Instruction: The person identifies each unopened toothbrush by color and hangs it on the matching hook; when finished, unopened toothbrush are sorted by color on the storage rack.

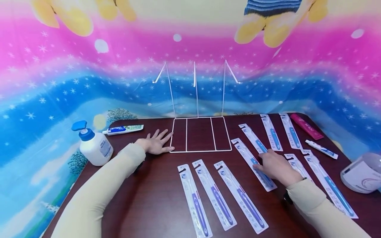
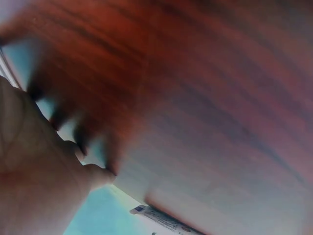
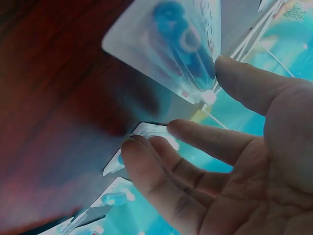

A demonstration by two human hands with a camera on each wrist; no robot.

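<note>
My left hand (image 1: 156, 142) lies palm down on the table with fingers spread, its fingertips at the left side of a white wire rack (image 1: 186, 135). In the left wrist view that hand (image 2: 41, 161) shows at the lower left. My right hand (image 1: 274, 165) hovers low over a blue toothbrush in a blister pack (image 1: 244, 152). In the right wrist view its thumb (image 3: 239, 81) reaches the edge of that pack (image 3: 161, 44), while the other fingers are loosely bent around nothing. Another packed blue toothbrush (image 1: 251, 135) lies just beyond its fingertips.
Three packed purple toothbrushes (image 1: 218, 195) lie in front. More packed blue ones (image 1: 271, 134) are at the right, by a pink tube (image 1: 306, 126), a small white tube (image 1: 321, 149) and a white cup (image 1: 361, 175). A pump bottle (image 1: 95, 148) and toothpaste (image 1: 124, 129) stand left.
</note>
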